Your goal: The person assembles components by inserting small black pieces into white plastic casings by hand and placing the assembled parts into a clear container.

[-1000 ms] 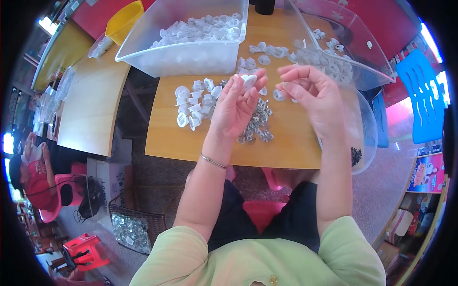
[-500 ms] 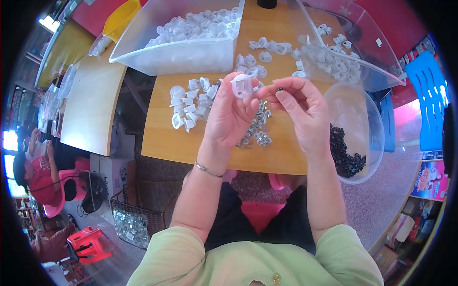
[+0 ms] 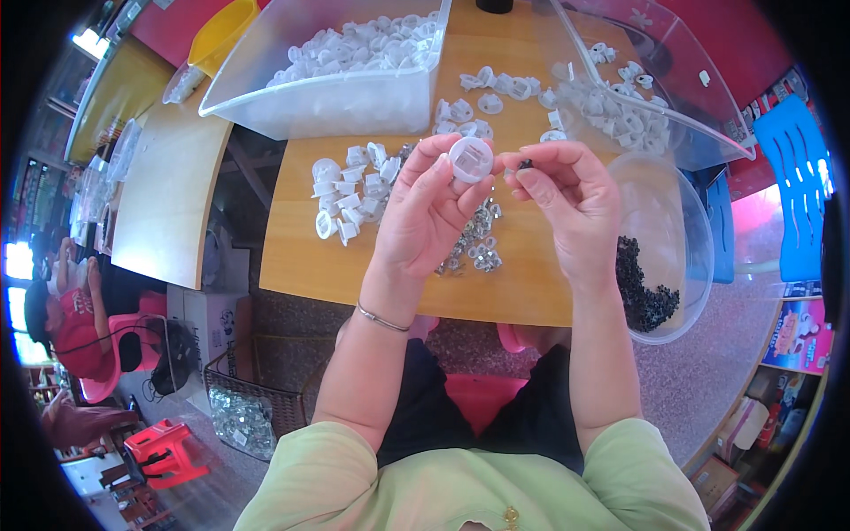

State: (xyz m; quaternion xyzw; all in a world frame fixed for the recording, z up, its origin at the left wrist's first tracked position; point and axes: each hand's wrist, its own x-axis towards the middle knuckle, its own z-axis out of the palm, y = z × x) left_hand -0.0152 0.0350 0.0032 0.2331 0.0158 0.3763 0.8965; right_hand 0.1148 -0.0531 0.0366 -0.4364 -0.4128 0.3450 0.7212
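White cap: a round white plastic cap (image 3: 471,159) is pinched at the fingertips of the left hand (image 3: 429,212), raised above the wooden table (image 3: 301,257).
Black piece: a small black part (image 3: 525,164) is gripped between thumb and forefinger of the right hand (image 3: 571,208), just beside the cap.
Under the hands: small metal parts (image 3: 474,248) are heaped on the table.
Left of the hands: loose white caps (image 3: 345,199) are scattered.
Right side: a clear round bowl (image 3: 686,230) with black pieces (image 3: 642,292) is set at the table edge.
Far side: a clear bin (image 3: 328,84) of white caps is seen.
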